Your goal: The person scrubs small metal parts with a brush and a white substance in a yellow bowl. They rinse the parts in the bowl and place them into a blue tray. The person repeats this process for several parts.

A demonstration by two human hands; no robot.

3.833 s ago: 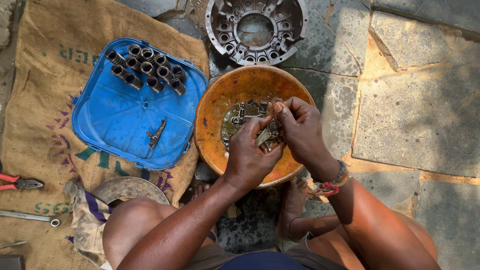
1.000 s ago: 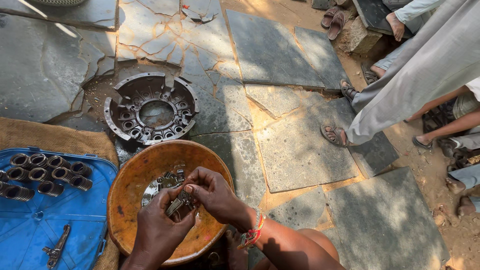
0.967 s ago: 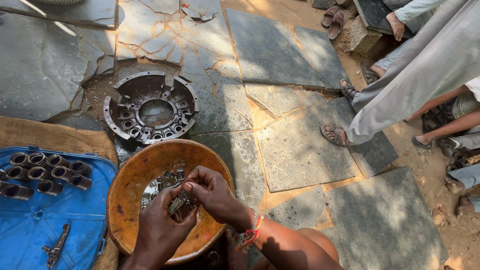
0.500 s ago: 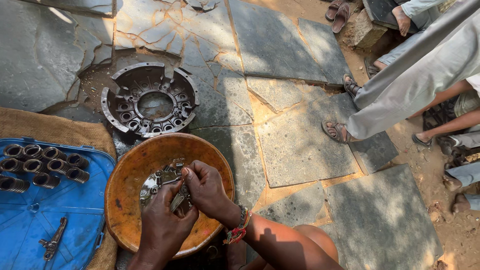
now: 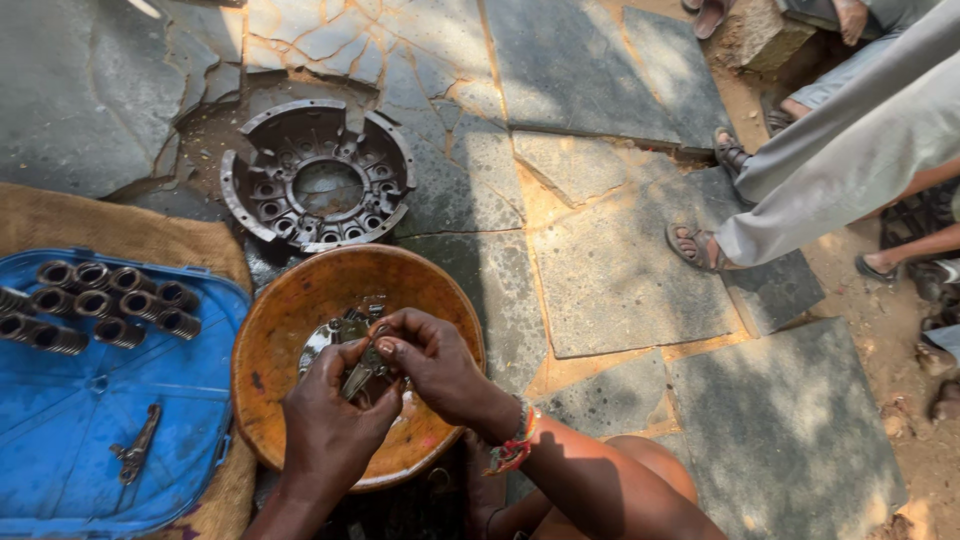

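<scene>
Head view. Item one: small metal part (image 5: 358,378), pinched between both hands over the orange bowl (image 5: 275,330); it is kept low above the basin, probably so that drips and loose bits fall back in. Left hand (image 5: 330,425): closed around the part from the near side, thumb and fingers clamped on it. Right hand (image 5: 430,365): fingertips narrowed onto the part's upper end, as if it were being rubbed or turned. More metal pieces (image 5: 335,335) are seen lying in the bowl's bottom. Left: blue tray (image 5: 90,400), with coil springs (image 5: 100,315) lined in rows at its far edge and a small lever (image 5: 133,455) nearer. Far: round slotted metal housing (image 5: 315,185), set on stone paving (image 5: 610,270). Right: another person's sandalled foot (image 5: 695,245). Compared with half a second ago, the grip is unchanged; the scene is shifted slightly rightward in view.
</scene>
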